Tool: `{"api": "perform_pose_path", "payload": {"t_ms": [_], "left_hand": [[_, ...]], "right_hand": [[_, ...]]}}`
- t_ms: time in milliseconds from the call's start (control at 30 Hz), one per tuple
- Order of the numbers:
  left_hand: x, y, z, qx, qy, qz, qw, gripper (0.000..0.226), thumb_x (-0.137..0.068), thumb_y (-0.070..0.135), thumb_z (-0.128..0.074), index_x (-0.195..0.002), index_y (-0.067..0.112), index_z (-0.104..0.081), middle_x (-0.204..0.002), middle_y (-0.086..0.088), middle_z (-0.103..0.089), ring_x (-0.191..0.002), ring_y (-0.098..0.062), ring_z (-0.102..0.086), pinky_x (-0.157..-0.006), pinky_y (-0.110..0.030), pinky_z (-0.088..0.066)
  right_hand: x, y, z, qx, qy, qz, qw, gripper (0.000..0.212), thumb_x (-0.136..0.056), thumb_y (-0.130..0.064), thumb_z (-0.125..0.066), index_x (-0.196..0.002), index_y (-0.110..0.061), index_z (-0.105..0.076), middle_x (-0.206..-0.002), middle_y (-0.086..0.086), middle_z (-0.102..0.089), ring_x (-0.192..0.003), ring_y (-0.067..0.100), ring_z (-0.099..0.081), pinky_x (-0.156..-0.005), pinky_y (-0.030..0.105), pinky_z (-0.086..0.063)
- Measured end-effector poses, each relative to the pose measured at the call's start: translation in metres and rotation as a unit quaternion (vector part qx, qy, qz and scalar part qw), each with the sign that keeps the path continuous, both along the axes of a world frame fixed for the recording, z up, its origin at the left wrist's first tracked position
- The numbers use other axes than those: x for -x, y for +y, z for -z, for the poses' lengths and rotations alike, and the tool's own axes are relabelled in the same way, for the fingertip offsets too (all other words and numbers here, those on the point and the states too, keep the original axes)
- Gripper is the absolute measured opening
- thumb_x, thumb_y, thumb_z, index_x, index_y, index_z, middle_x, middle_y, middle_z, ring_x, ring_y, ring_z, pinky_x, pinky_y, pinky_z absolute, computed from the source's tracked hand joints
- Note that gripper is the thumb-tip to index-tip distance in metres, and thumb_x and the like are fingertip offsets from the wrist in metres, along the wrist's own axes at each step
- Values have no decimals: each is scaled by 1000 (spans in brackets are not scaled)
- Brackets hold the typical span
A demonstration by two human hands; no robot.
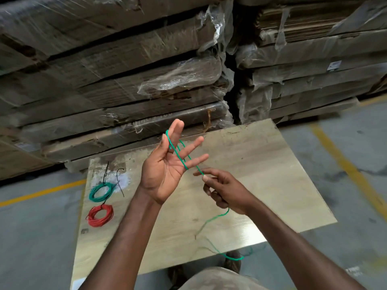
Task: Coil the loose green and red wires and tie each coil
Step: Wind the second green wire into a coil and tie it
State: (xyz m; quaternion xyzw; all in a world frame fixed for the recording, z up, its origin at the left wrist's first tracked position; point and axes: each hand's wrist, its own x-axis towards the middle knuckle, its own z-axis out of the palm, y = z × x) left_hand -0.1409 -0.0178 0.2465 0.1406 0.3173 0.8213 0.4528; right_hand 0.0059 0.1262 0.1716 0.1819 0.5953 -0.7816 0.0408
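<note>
The left hand (165, 164) is raised palm-up over the counter (261, 164), fingers spread apart, with a few turns of loose green wire (180, 155) looped around them from the forefinger down to the little finger. The right hand (226, 191) sits just right of it and pinches the same wire between thumb and forefinger close to the loops. From that pinch the free tail (217, 216) drops across the near edge of the counter and hangs off it, partly blurred.

On the left of the counter lie a finished green coil (101, 191) and, nearer, a red coil (100, 215), each with a thin black tie (105, 174) by it.

The wire looks thin, light and springy, so the turns would likely slacken or slip off the open fingers if tension drops. A sound grip seems to be just where the right hand has it, close to the loops, sliding down the tail as each turn goes on.
</note>
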Motion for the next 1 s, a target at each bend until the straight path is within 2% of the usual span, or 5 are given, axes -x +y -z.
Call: {"api": "perform_pose_path", "payload": {"t_ms": [233, 467, 600, 733, 1000], "left_hand": [[48, 1, 12, 228, 178, -121, 949, 48, -119, 41, -29, -166, 37, -38, -158, 20, -58, -149, -29, -53, -124, -66, -32], [48, -31, 62, 411, 453, 40, 790, 46, -116, 41, -42, -123, 22, -83, -146, 43, -56, -148, 9, -45, -130, -48, -32], [12, -36, 58, 366, 336, 134, 857, 52, -117, 25, -42, -94, 10, -87, -145, 8, -71, -151, -6, -49, -133, -54, -25], [-37, -25, 22, 225, 235, 173, 930, 45, -117, 16, -35, -130, -13, -66, -91, -26, -78, -148, -37, -55, -132, -55, -24], [-29, -15, -15, 64, 94, 91, 989, 52, -113, 32, -36, -160, 15, -51, -110, -6, -81, -150, -47, -49, -119, -82, -27]], "right_hand": [[-27, -30, -6, -131, 42, -115, 984, 31, -115, -27, -53, -138, -38, -69, -70, -5, -39, -56, 14, -28, -47, 24, -26], [-15, 28, -74, -285, 95, -82, 950, 19, -107, -20, -66, -113, -11, -81, -74, -19, -65, -67, -3, -52, -65, 17, -42], [9, 69, -113, -318, 123, 29, 940, 20, -110, -5, -58, -107, 7, -74, -51, -26, -56, -48, -8, -53, -52, 6, -39], [45, 87, -95, -327, 122, 131, 928, 25, -112, -17, -60, -100, 3, -72, -55, -23, -46, -48, -5, -39, -49, 10, -31], [37, 34, -13, -277, 68, -7, 959, 19, -113, -13, -53, -101, -10, -68, -79, -18, -64, -69, -6, -54, -63, 12, -41]]}}
